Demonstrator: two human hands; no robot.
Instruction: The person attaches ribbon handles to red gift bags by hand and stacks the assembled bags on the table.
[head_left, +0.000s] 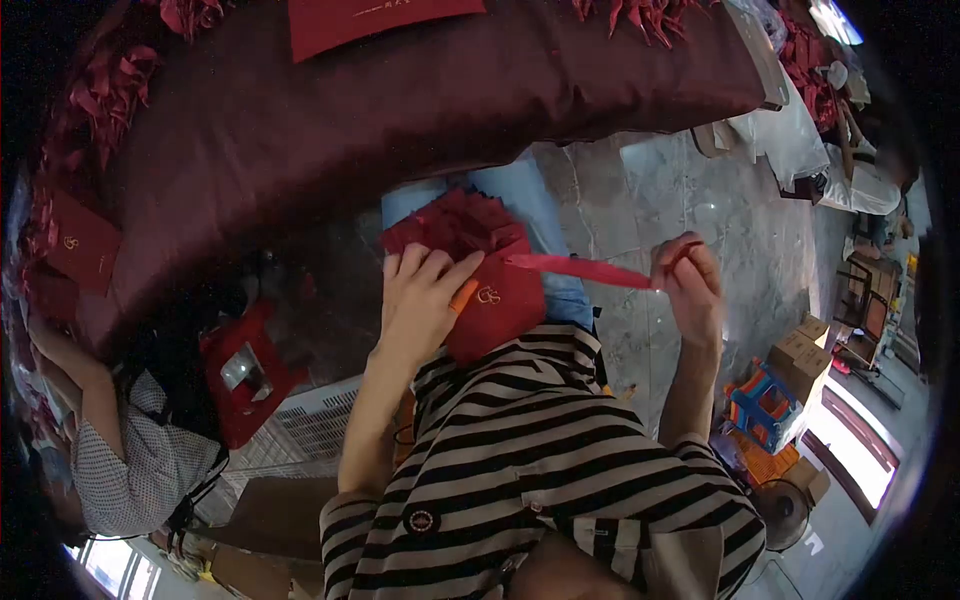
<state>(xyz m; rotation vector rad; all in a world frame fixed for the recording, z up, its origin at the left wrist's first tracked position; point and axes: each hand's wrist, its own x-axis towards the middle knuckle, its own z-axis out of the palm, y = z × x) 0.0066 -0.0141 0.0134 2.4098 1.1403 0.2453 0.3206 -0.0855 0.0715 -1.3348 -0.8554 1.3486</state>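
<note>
A red bag with a gold monogram lies on my lap, its top gathered into ruffles. My left hand presses on the bag's gathered part, fingers bent over it, with an orange band around one finger. From the bag a red ribbon stretches taut to the right. My right hand pinches the ribbon's far end, raised above the floor and away from the bag.
A table with a dark red cover spans the front, holding a red flat item. At left sit a red crate and another person's arm. Cardboard boxes stand at right on the tiled floor.
</note>
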